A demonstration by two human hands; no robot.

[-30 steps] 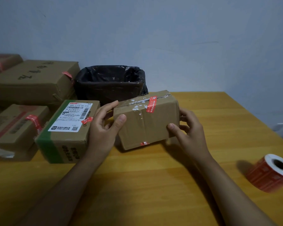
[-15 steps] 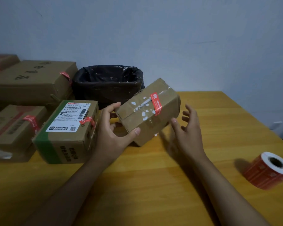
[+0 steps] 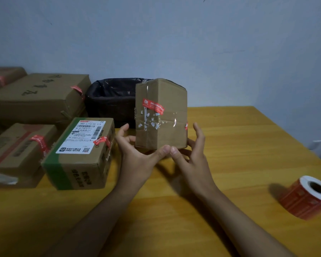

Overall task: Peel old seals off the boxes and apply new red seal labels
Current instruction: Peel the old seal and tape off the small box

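- You have five cardboard boxes in view: the small box (image 3: 161,115) you hold, and four resting on the surface (image 3: 230,145) at your left.
- One roll of red seal labels (image 3: 308,196) lies on its side at the right, well apart from your hands, cut off by the frame edge.
- One black-lined bin (image 3: 111,101) stands behind the held box.
- The small box is upright above the surface, long axis vertical, taped face toward you.
- One red seal label (image 3: 153,106) slants across that face, white paper scraps just below; a second red bit shows at its right edge.
- Your left hand (image 3: 137,154) and right hand (image 3: 191,156) grasp the box's lower end, thumbs meeting beneath.
- The far-left boxes are cropped and dim.
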